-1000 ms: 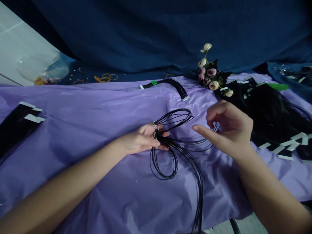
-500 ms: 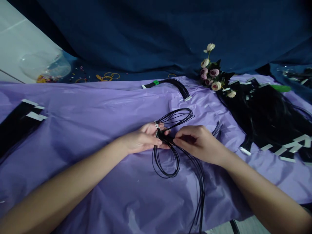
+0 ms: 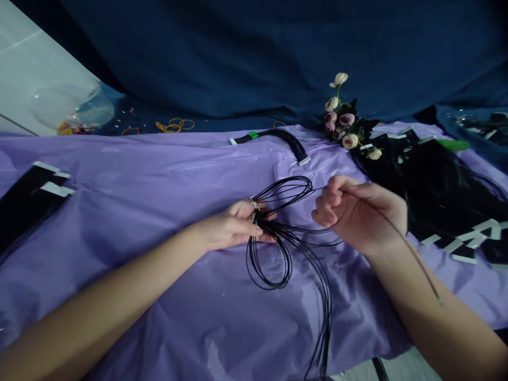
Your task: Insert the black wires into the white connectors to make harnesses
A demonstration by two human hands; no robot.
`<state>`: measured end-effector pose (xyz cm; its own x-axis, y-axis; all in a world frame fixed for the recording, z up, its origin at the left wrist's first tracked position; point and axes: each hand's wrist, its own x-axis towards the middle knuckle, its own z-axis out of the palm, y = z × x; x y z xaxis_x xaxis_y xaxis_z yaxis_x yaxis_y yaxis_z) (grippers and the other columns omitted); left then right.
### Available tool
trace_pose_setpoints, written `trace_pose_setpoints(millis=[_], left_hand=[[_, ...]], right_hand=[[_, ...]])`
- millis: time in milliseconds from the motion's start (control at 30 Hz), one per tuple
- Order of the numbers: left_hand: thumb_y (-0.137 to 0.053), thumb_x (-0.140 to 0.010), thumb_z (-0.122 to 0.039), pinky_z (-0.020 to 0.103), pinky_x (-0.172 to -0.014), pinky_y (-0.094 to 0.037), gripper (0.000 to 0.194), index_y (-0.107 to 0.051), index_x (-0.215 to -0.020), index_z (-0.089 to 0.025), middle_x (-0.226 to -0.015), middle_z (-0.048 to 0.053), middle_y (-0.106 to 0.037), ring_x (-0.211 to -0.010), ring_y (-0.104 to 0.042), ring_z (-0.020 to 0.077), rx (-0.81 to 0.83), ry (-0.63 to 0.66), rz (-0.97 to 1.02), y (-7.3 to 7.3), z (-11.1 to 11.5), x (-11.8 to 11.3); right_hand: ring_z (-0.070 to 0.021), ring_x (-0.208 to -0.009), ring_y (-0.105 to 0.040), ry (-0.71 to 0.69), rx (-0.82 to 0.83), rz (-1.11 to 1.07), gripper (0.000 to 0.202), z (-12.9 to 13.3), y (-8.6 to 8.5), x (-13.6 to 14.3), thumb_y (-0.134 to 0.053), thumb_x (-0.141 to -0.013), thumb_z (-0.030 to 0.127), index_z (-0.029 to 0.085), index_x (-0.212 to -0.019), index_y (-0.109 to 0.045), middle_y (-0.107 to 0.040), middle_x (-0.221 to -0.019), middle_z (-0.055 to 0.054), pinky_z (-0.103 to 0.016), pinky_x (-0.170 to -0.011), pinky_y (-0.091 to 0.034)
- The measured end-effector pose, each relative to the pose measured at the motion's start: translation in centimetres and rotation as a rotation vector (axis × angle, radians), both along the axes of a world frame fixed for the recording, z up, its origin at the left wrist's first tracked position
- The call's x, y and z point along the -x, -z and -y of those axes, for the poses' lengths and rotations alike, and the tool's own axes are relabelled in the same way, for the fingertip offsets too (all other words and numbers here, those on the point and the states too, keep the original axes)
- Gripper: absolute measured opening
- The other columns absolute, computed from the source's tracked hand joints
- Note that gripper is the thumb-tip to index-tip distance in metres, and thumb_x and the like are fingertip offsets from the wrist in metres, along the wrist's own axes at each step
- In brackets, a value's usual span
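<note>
My left hand [image 3: 242,225] is closed on a bundle of thin black wires [image 3: 283,264] near the middle of the purple cover. Small white connectors [image 3: 254,203] show between its fingers. One group of wires loops up and another loops down from the grip, while loose ends trail to the lower right. To the right, raised above the cover, my right hand [image 3: 357,209] pinches a single black wire [image 3: 410,248]. That wire's free end hangs over the right wrist and forearm, and a short stretch of it points left toward the upper loop.
A short black cable [image 3: 286,138] with white ends and green tape lies behind. Piles of black cables with white connectors lie right [image 3: 432,185] and left [image 3: 24,201]. Artificial flowers [image 3: 341,124], yellow rubber bands [image 3: 174,125] and a clear plastic container [image 3: 87,111] are along the back.
My right hand has moved from beside the left hand up and to the right, drawing one wire out from the bundle. The left hand keeps its grip nearly in place.
</note>
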<state>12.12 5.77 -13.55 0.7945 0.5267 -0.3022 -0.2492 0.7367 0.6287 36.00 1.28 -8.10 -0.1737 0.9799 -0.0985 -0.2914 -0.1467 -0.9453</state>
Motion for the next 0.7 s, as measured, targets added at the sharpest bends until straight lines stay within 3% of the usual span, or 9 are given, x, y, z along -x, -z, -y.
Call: trace_pose_setpoints(millis=[100,167,267,400,500,567,633,700], left_hand=[[-0.066,-0.065,0.008,0.041,-0.084,-0.056,0.042,-0.059,-0.098,-0.017,-0.104,0.002,-0.063,-0.095,-0.064,0.0172,0.008,0.012,0.002,0.0,-0.1,0.0],[-0.066,-0.065,0.007,0.041,-0.085,-0.056,0.042,-0.059,-0.098,-0.017,-0.103,0.002,-0.063,-0.092,-0.065,0.0163,0.000,0.029,0.020,0.0,-0.1,0.1],[-0.066,-0.065,0.007,0.041,-0.084,-0.056,0.040,-0.058,-0.097,-0.017,-0.102,0.002,-0.063,-0.090,-0.066,0.0159,-0.005,0.022,0.031,0.0,-0.1,0.1],[-0.066,-0.065,0.007,0.043,-0.087,-0.054,0.040,-0.058,-0.096,-0.017,-0.101,0.002,-0.064,-0.093,-0.065,0.0173,0.010,0.014,0.027,0.0,-0.1,0.1],[-0.065,-0.064,0.007,0.044,-0.089,-0.052,0.042,-0.058,-0.098,-0.018,-0.103,0.002,-0.065,-0.096,-0.065,0.0183,0.024,0.013,0.023,0.1,-0.1,0.1],[-0.065,-0.064,0.008,0.044,-0.088,-0.053,0.043,-0.058,-0.097,-0.018,-0.102,0.002,-0.065,-0.095,-0.065,0.0179,0.025,0.011,0.027,0.1,-0.1,0.1],[-0.064,-0.063,0.009,0.043,-0.087,-0.054,0.042,-0.058,-0.096,-0.017,-0.101,0.002,-0.064,-0.094,-0.065,0.0172,0.015,0.015,0.028,0.1,-0.1,0.1],[-0.063,-0.064,0.009,0.041,-0.087,-0.054,0.041,-0.058,-0.095,-0.016,-0.101,0.003,-0.063,-0.094,-0.064,0.0166,0.003,0.026,0.026,0.1,-0.2,0.0]], right_hand=[[-0.0170,-0.061,-0.051,0.213,-0.109,0.096,0.021,-0.3,-0.2,-0.4,-0.041,-0.086,0.039,0.028,-0.089,-0.059,-0.054,-0.075,-0.003,-0.034,-0.060,-0.046],[-0.0151,-0.056,-0.044,0.300,-0.185,0.153,0.023,-0.6,-0.1,-0.4,-0.038,-0.090,0.041,0.030,-0.088,-0.059,-0.047,-0.070,-0.001,-0.032,-0.059,-0.044],[-0.0141,-0.053,-0.037,0.369,-0.296,0.219,0.034,-0.8,-0.1,-0.5,-0.033,-0.095,0.051,0.034,-0.089,-0.062,-0.039,-0.067,0.000,-0.030,-0.057,-0.041],[-0.0161,-0.057,-0.044,0.387,-0.354,0.336,0.050,-0.8,-0.3,-0.9,-0.020,-0.094,0.063,0.039,-0.105,-0.063,-0.043,-0.069,-0.002,-0.030,-0.057,-0.044],[-0.0110,-0.038,-0.029,0.353,-0.338,0.299,0.042,-0.2,-0.1,-1.0,-0.035,-0.091,0.066,0.041,-0.106,-0.065,-0.038,-0.055,0.003,-0.026,-0.038,-0.032],[-0.0078,-0.031,-0.024,0.317,-0.351,0.232,0.028,0.4,0.1,-0.5,-0.053,-0.088,0.058,0.039,-0.102,-0.068,-0.040,-0.048,0.007,-0.024,-0.032,-0.023],[-0.0073,-0.030,-0.035,0.275,-0.367,0.270,0.017,1.1,0.3,0.3,-0.067,-0.082,0.042,0.034,-0.097,-0.071,-0.053,-0.048,0.007,-0.022,-0.031,-0.026],[-0.0097,-0.039,-0.051,0.219,-0.437,0.500,0.010,1.6,0.3,1.3,-0.073,-0.079,0.030,0.026,-0.089,-0.072,-0.064,-0.056,0.003,-0.022,-0.036,-0.036]])
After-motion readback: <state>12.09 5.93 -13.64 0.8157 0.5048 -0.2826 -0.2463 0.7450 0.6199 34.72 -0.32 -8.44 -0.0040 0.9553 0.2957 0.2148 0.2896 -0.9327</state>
